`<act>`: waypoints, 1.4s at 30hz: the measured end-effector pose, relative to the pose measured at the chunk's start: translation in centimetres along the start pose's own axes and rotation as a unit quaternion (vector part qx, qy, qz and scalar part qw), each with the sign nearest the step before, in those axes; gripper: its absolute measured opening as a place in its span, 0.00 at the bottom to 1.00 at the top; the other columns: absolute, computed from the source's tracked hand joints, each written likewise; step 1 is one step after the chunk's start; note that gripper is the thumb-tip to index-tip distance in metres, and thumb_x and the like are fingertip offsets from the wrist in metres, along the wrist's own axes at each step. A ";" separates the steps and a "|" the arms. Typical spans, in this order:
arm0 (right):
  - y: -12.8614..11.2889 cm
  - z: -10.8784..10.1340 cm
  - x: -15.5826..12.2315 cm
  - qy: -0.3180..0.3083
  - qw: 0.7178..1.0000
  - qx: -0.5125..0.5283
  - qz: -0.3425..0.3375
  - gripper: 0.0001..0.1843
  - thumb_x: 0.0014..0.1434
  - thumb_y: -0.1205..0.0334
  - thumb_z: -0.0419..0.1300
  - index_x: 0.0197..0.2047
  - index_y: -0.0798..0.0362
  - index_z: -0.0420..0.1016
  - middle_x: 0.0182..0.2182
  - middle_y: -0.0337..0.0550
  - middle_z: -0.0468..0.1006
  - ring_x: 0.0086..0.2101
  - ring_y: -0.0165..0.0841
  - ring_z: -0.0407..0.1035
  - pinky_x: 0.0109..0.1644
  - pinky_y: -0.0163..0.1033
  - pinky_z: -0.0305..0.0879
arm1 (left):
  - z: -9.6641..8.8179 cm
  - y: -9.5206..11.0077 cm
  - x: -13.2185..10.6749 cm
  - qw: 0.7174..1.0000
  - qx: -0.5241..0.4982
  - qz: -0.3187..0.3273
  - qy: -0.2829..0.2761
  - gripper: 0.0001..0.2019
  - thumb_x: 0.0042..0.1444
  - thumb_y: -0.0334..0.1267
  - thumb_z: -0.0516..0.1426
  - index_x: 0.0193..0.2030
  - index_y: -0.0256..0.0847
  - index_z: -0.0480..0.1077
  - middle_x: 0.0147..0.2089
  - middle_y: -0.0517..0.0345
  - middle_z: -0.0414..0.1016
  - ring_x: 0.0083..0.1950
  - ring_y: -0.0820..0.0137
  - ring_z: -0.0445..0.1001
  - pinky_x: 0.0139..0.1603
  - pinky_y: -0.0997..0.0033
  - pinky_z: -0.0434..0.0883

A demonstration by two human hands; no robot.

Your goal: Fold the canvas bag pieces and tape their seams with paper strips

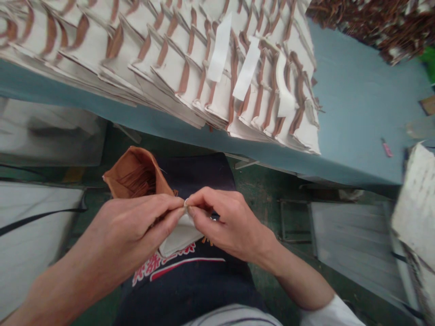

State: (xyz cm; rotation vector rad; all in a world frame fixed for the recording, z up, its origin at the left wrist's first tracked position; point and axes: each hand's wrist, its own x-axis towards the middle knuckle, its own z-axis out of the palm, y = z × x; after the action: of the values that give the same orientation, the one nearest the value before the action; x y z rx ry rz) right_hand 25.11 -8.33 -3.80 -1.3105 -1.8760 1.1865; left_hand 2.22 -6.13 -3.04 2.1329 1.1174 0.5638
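My left hand (146,226) and my right hand (224,222) meet over my lap, thumbs and forefingers pinched together. Between the fingertips is the edge of a white fabric piece (181,235), whose lower part hangs below them. The exact spot they grip is mostly covered by the fingers. Just beyond my left hand, an orange-brown fabric piece (136,165) stands curled open like a pouch, with brown fringe strips inside. Whether it is joined to the white piece is hidden behind my hands. Small brown fringe ends show beside the white piece.
A blue-grey table (353,113) runs across ahead, bearing overlapping rows of white pieces with brown edges (163,59) and loose white strips (246,68). A pink-handled tool (386,148) and a brown fibrous heap (380,27) lie at right. A dark apron (204,285) covers my lap.
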 end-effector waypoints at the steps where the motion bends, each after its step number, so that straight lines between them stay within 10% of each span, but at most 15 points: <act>1: 0.0 0.0 0.0 -0.005 1.000 -0.023 -0.009 0.11 0.74 0.64 0.57 0.43 0.50 0.81 0.34 0.41 0.87 0.33 0.31 0.77 0.41 0.36 0.68 | 0.0 0.0 0.0 1.000 0.002 0.004 0.002 0.15 0.76 0.44 0.57 0.45 0.48 0.87 0.35 0.59 0.91 0.28 0.66 0.84 0.40 0.70 0.81; 17: -0.1 0.4 -0.4 -0.046 0.970 -0.232 -0.064 0.20 0.82 0.64 0.51 0.45 0.53 0.84 0.38 0.48 0.90 0.38 0.37 0.79 0.44 0.41 0.67 | 0.5 -0.5 -0.3 0.999 -0.039 -0.022 -0.006 0.14 0.72 0.40 0.58 0.43 0.49 0.87 0.32 0.62 0.89 0.26 0.68 0.82 0.26 0.71 0.65; 26: 0.5 1.1 -0.7 0.011 0.942 -0.297 -0.158 0.16 0.78 0.71 0.55 0.40 0.53 0.81 0.29 0.41 0.83 0.31 0.33 0.73 0.36 0.40 0.62 | 1.1 -0.1 0.0 0.999 -0.026 -0.030 0.003 0.17 0.65 0.35 0.53 0.26 0.43 0.75 0.17 0.69 0.66 0.18 0.77 0.67 0.20 0.77 0.54; 42: 0.9 0.1 0.0 -0.042 0.996 -0.028 -0.079 0.10 0.73 0.72 0.59 0.40 0.53 0.80 0.30 0.36 0.81 0.29 0.27 0.72 0.36 0.34 0.64 | 1.3 -1.3 0.2 0.929 -0.285 -0.213 -0.103 0.12 0.58 0.42 0.59 0.26 0.40 0.77 0.19 0.70 0.66 0.18 0.78 0.62 0.17 0.83 0.59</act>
State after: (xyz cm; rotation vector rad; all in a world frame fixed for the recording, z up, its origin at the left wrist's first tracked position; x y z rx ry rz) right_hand 25.37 -8.25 -4.63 -1.1336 -2.0454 1.1298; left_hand 2.45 -5.85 -4.84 1.3630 1.0890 0.3846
